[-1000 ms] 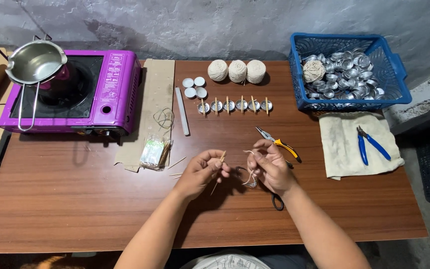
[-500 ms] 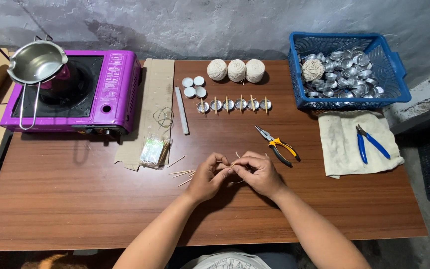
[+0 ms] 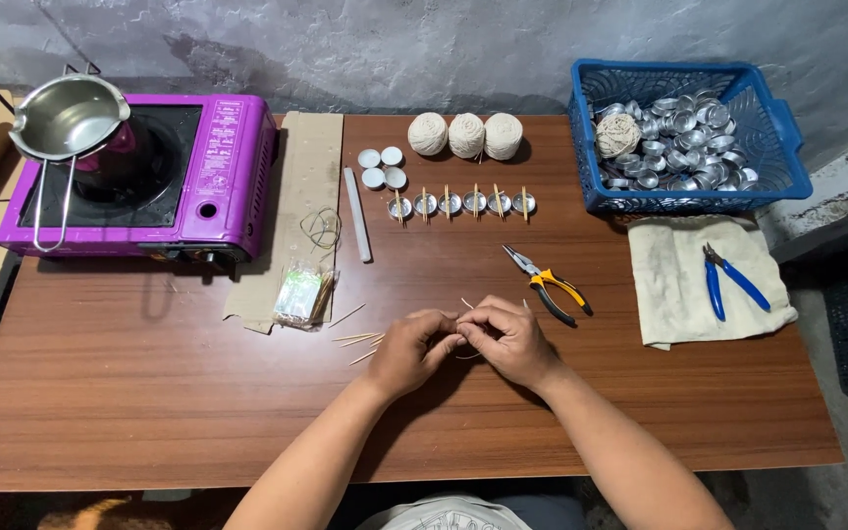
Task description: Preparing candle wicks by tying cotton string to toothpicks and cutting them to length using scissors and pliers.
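A thin wooden stick [image 3: 465, 304] was pinched between the fingertips of the left hand [image 3: 412, 345] and right hand [image 3: 510, 339], both closed on it above the wooden table [image 3: 149, 393]. Too much pressure could snap it. A rough grey wall [image 3: 424, 44] stood behind.

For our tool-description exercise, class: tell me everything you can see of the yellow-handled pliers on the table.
The pliers are a slim needle-nose pair with grey metal jaws and yellow-and-black handles that look rubber-coated. They lie flat on the brown wooden table, tips pointing up-left toward the row of small metal cups, handles spread slightly toward the lower right. Nothing touches them; the right hand works just below and to their left, apart from them.
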